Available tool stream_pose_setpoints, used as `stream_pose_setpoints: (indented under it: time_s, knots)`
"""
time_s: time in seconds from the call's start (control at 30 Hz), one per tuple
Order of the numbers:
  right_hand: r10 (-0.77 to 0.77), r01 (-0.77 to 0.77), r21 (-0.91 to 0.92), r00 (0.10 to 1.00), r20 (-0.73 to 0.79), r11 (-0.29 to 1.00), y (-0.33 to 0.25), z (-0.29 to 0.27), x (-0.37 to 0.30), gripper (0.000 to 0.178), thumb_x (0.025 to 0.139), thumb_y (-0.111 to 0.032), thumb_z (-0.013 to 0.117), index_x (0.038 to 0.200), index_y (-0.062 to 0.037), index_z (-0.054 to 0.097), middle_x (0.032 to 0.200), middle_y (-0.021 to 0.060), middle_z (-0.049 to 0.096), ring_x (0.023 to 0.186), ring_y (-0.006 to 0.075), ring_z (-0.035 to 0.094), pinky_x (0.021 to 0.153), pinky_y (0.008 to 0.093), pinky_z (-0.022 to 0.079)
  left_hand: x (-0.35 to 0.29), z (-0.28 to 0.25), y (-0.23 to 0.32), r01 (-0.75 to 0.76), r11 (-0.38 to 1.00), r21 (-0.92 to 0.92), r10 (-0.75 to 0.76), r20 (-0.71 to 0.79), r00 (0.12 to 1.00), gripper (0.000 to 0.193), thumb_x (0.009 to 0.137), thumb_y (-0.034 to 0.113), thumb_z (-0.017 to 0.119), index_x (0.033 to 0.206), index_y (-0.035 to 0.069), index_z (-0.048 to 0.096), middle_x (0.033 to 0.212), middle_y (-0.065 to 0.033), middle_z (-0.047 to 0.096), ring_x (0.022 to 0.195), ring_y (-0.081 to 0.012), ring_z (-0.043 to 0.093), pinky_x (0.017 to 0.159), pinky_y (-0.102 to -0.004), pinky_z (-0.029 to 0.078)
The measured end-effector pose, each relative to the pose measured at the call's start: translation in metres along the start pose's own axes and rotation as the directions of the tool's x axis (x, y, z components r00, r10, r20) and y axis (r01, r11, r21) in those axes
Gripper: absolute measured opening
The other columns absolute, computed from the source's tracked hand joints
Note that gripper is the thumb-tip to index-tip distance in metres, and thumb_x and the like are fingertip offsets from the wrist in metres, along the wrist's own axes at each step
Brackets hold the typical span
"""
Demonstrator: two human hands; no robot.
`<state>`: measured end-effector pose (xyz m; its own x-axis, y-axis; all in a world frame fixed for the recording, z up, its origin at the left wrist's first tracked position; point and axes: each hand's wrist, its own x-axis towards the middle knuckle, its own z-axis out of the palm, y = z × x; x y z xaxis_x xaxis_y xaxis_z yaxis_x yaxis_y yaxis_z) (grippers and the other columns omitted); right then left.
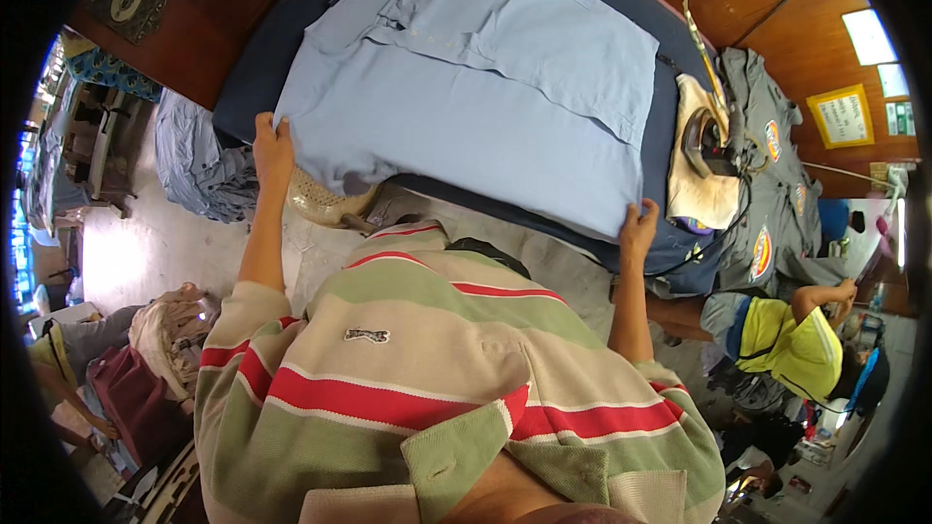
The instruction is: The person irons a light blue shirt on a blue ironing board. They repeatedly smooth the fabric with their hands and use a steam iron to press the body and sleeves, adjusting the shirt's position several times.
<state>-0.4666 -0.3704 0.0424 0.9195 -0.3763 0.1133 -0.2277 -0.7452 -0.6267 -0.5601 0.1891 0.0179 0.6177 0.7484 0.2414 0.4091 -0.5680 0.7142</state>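
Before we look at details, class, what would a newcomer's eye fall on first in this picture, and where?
Probably the pale blue garment, spread over the dark-covered table at upper centre, its corners held by the left hand and right hand. Next, the red-striped shirt filling the lower middle, then the iron on tan cloth, right of the garment.

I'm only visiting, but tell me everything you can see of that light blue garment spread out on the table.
The light blue garment is plain and looks like woven cloth. It lies spread over the dark blue table cover, mostly flat, with creases in its far part. A loose layered edge runs across it; its exact cut is unclear. Its near left part droops past the table's edge. The left hand grips its near left corner, the right hand its near right corner.
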Motion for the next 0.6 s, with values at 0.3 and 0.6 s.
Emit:
stream_pose_setpoints:
  time_s: [0.3, 0.6]
  knots:
    - [-0.354, 0.295, -0.234, 0.893, -0.278, 0.926, 0.024, 0.009, -0.051, 0.036, 0.084, -0.016, 0.058, 0.118, -0.0064, 0.051, 0.116, 0.0195, 0.054, 0.107, 0.0343, 0.051, 0.091, 0.0411, 0.038, -0.027, 0.004, -0.036, -0.217, 0.899, 0.380, 0.229, 0.013, 0.973, 0.042, 0.082, 0.024, 0.060, 0.122, 0.015, 0.050, 0.118, -0.0053, 0.056, 0.105, -0.0258, 0.054, 0.087, -0.0414, 0.040]
    - [-0.326, 0.455, -0.549, 0.890, 0.320, 0.702, -0.030, 0.092, 0.082, 0.059, 0.091, -0.050, 0.039, 0.141, -0.0202, 0.032, 0.147, 0.0166, 0.023, 0.135, 0.0365, 0.019, 0.104, 0.0561, 0.016, 0.062, 0.098, 0.041, -0.484, 0.775, 0.407, 0.297, 0.442, 0.847, 0.026, 0.083, 0.028, 0.058, 0.104, 0.013, 0.057, 0.106, -0.0042, 0.059, 0.100, -0.0226, 0.055, 0.087, -0.0434, 0.036]
